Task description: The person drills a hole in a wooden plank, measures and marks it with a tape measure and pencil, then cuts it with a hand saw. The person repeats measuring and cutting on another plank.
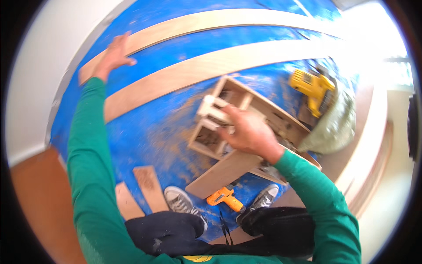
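Observation:
My left hand [115, 56] lies with its fingers spread at the left end of the far wooden plank [193, 25]. A second long plank [189, 69] runs nearer to me, apart from that hand. My right hand [252, 134] is closed, thumb and fingers around a pale blocky piece [208, 107], blurred, its exact kind unclear. That piece is over the left part of a wooden toolbox [281, 110] with open compartments. Small items inside the box are partly hidden by my right hand and forearm. A short board [223, 174] lies slanted against the box's near side.
A yellow power tool [312, 88] sits right of the box beside a greenish bag [336, 125]. An orange drill [225, 199] lies between my shoes. Two short offcuts [150, 188] are at the left on the dusty blue sheet [145, 145]. A white wall [48, 75] borders it.

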The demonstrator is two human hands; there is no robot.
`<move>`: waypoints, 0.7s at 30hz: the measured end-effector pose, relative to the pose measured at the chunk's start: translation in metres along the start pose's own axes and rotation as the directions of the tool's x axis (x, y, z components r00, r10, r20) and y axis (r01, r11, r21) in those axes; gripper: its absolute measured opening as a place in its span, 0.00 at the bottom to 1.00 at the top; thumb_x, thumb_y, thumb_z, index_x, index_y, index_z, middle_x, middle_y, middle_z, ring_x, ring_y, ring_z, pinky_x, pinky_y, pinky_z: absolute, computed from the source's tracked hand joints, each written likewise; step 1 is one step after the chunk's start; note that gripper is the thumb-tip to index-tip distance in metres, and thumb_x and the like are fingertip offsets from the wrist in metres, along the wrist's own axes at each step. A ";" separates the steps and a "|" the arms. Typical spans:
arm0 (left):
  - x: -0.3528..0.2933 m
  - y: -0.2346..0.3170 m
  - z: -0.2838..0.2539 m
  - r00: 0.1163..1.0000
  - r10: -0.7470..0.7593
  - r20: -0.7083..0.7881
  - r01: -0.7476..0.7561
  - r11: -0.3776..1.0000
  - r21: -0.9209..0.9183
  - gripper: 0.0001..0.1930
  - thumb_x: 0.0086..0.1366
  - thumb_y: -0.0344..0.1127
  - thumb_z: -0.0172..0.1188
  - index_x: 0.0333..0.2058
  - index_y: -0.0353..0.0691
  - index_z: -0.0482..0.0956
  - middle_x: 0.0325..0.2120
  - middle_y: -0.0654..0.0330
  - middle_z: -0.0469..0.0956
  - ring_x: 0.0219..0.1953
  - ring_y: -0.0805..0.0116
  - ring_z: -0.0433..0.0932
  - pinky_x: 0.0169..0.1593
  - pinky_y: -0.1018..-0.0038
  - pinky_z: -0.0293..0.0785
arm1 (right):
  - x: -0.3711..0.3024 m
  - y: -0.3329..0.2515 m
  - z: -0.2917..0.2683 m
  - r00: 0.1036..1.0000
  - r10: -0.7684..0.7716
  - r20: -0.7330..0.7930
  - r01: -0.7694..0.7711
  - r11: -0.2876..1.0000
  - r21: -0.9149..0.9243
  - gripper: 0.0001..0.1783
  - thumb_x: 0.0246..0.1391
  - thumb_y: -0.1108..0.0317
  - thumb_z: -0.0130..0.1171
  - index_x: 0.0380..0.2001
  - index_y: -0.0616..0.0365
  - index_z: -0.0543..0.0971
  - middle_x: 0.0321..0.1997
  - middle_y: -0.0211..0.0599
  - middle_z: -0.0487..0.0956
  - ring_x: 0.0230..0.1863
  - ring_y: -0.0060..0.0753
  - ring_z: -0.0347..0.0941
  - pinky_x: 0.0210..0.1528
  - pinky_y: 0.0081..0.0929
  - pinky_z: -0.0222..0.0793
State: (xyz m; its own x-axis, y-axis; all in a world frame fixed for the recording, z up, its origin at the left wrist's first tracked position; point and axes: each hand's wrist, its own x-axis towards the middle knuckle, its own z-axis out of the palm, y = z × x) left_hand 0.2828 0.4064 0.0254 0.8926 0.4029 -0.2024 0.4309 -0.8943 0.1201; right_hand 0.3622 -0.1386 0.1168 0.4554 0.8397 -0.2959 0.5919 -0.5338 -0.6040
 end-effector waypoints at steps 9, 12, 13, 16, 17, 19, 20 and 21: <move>0.133 0.010 0.039 0.977 -0.045 0.210 0.018 0.992 0.128 0.82 0.30 0.38 0.94 0.85 0.42 0.51 0.83 0.47 0.61 0.85 0.46 0.58 0.85 0.48 0.57 | -0.004 -0.003 -0.004 0.996 0.075 0.051 -0.076 0.997 0.020 0.26 0.65 0.50 0.68 0.50 0.62 0.75 0.42 0.57 0.86 0.45 0.66 0.87 0.48 0.60 0.83; 0.114 0.008 0.015 0.993 -0.058 0.099 0.035 0.974 0.224 0.73 0.34 0.38 0.90 0.82 0.39 0.59 0.80 0.47 0.66 0.83 0.47 0.62 0.84 0.52 0.60 | -0.006 -0.004 -0.005 0.998 0.056 -0.005 -0.056 0.998 0.008 0.26 0.64 0.51 0.68 0.49 0.63 0.75 0.42 0.58 0.86 0.44 0.66 0.87 0.47 0.59 0.83; 0.102 0.010 0.000 0.997 -0.016 0.075 0.001 0.979 0.204 0.71 0.35 0.38 0.88 0.81 0.39 0.60 0.79 0.48 0.67 0.82 0.47 0.63 0.84 0.51 0.60 | -0.007 -0.004 -0.005 0.997 0.064 0.030 -0.065 0.998 0.009 0.26 0.64 0.51 0.68 0.49 0.63 0.76 0.41 0.58 0.86 0.44 0.66 0.87 0.47 0.59 0.83; 0.037 0.030 -0.050 0.964 0.171 -0.205 -0.122 0.965 0.232 0.65 0.39 0.36 0.83 0.80 0.41 0.62 0.74 0.50 0.71 0.79 0.44 0.66 0.82 0.50 0.61 | -0.009 -0.002 -0.003 0.999 0.030 -0.021 -0.030 0.999 0.014 0.27 0.61 0.52 0.69 0.49 0.66 0.76 0.38 0.59 0.86 0.42 0.67 0.86 0.46 0.59 0.84; 0.006 0.044 -0.062 0.906 0.234 -0.353 -0.127 0.945 0.302 0.63 0.40 0.35 0.81 0.79 0.42 0.63 0.71 0.50 0.73 0.78 0.43 0.67 0.81 0.50 0.62 | -0.009 -0.001 0.000 0.999 0.016 -0.039 -0.015 1.000 0.010 0.28 0.60 0.53 0.69 0.50 0.67 0.76 0.38 0.59 0.86 0.41 0.67 0.87 0.46 0.59 0.84; -0.064 0.072 -0.103 0.928 0.154 -0.339 -0.079 0.971 0.224 0.61 0.46 0.35 0.79 0.81 0.44 0.61 0.72 0.48 0.72 0.78 0.40 0.64 0.83 0.49 0.59 | -0.009 0.004 0.005 0.999 0.011 -0.043 -0.011 1.000 0.000 0.28 0.60 0.53 0.68 0.50 0.66 0.76 0.42 0.60 0.86 0.44 0.67 0.87 0.48 0.59 0.83; -0.103 0.095 -0.111 0.940 0.114 -0.323 -0.027 0.965 0.262 0.60 0.47 0.36 0.79 0.81 0.44 0.61 0.72 0.48 0.72 0.78 0.40 0.64 0.83 0.50 0.59 | -0.009 0.005 0.008 0.998 0.007 -0.066 -0.008 1.000 -0.015 0.27 0.60 0.53 0.68 0.50 0.65 0.76 0.44 0.59 0.85 0.46 0.66 0.86 0.50 0.59 0.83; -0.144 0.117 -0.122 0.931 0.122 -0.345 -0.009 0.950 0.312 0.60 0.48 0.36 0.79 0.81 0.44 0.61 0.73 0.47 0.72 0.79 0.41 0.64 0.83 0.50 0.60 | -0.009 0.007 0.010 0.996 -0.029 -0.083 0.028 0.999 -0.022 0.27 0.60 0.52 0.68 0.50 0.65 0.76 0.45 0.59 0.85 0.47 0.66 0.86 0.51 0.60 0.82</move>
State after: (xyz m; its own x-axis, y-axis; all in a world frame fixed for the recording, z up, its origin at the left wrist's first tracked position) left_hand 0.2204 0.2676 0.1875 0.9291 0.3327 0.1614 0.3598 -0.9140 -0.1874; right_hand 0.3553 -0.1492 0.1082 0.4913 0.8439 -0.2156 0.6187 -0.5124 -0.5955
